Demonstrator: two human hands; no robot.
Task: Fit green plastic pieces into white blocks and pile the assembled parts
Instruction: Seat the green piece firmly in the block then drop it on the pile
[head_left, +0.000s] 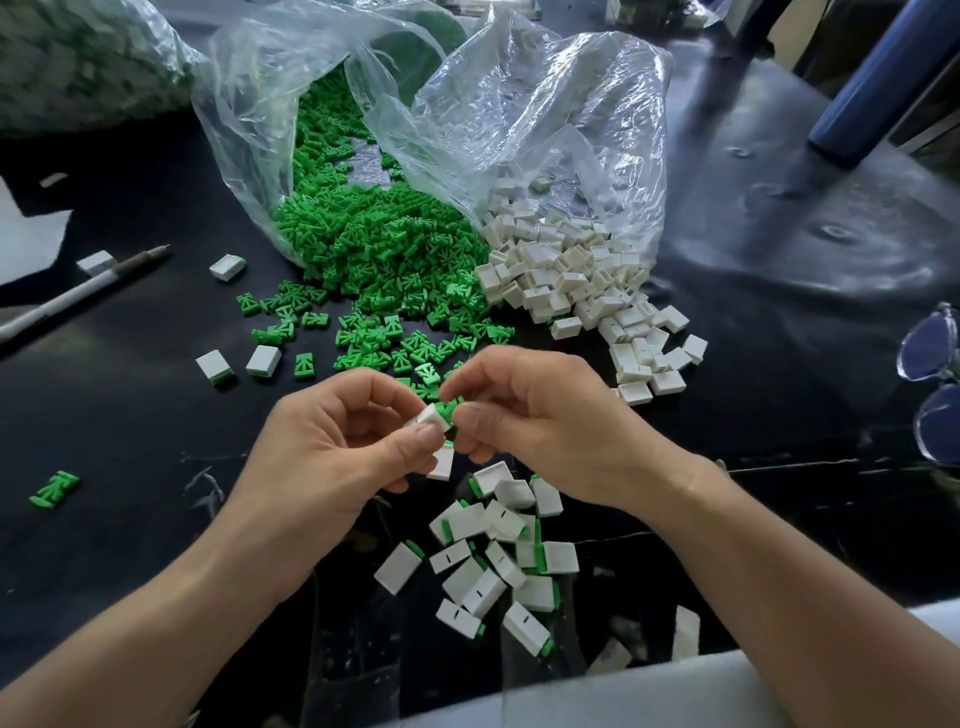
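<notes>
- Pile of assembled parts (498, 561) nearest the camera, on the black table (130, 415) just under the wrists. White bodies with green ends showing, loosely scattered, not stacked.
- Left hand (337, 441): thumb and curled fingers pinch a white block (430, 417), held tilted above the table.
- Right hand (524, 410): thumb and forefinger pinch a green piece (445, 410) against the block's open end. It looks partly in. Depth of seating can't be told, the fingers cover it.
- Second white block (442, 462) right below the left fingers. Can't tell if it is held or lying on the table.
- Supply: green heap (374, 244) spilling from a clear bag (260, 104), white block heap (566, 275) spilling from another bag (545, 119), the two touching along one edge.
- Strays at left: a few assembled parts (213, 366) and a pen (78, 296). Glasses (935, 374) at the right edge.
- Step, my read: pushing the insert home. The pile is small against the supply, so early in the job.
- Risks:
  - Green piece goes in skewed, jams or bends a prong, because the block is tilted and the pinch is off-axis.
  - Piece is small, so a slip could flick it into the loose greens.
  - A half-seated part dropped on the pile would pass as done.
  - The heaps touch, so whites and greens may mix.
</notes>
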